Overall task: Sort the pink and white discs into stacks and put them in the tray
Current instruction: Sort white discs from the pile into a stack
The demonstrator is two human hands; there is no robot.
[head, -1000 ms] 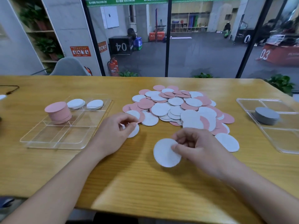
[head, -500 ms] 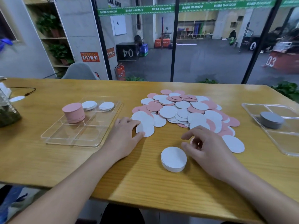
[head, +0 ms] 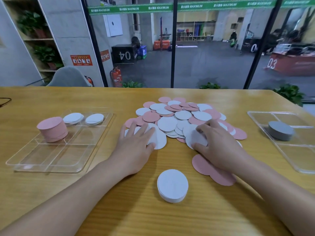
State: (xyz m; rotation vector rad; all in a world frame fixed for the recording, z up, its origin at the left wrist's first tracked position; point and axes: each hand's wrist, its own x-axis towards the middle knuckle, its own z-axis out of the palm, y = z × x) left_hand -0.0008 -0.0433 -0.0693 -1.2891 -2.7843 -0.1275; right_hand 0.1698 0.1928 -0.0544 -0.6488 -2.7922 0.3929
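A loose pile of pink and white discs (head: pixel 180 114) lies mid-table. My left hand (head: pixel 134 143) rests flat with straight fingers on white discs at the pile's near left edge. My right hand (head: pixel 216 143) has curled fingers and pinches a white disc (head: pixel 196 140) at the pile's near right edge. A short white stack (head: pixel 172 184) sits alone in front, between my forearms. Two pink discs (head: pixel 204 165) lie under my right wrist. The clear tray (head: pixel 51 160) at left holds a tall pink stack (head: pixel 52 128) and two low white stacks (head: pixel 83 118).
A second clear tray (head: pixel 293 150) at the right holds a grey stack (head: pixel 280 132). A black cable (head: pixel 5 101) lies at the far left edge. Behind the table stand a grey chair and a glass wall.
Both hands moved forward from the white stack into the pile. My right hand let go of the stack and now pinches a white disc; my left hand spread flat on the discs.
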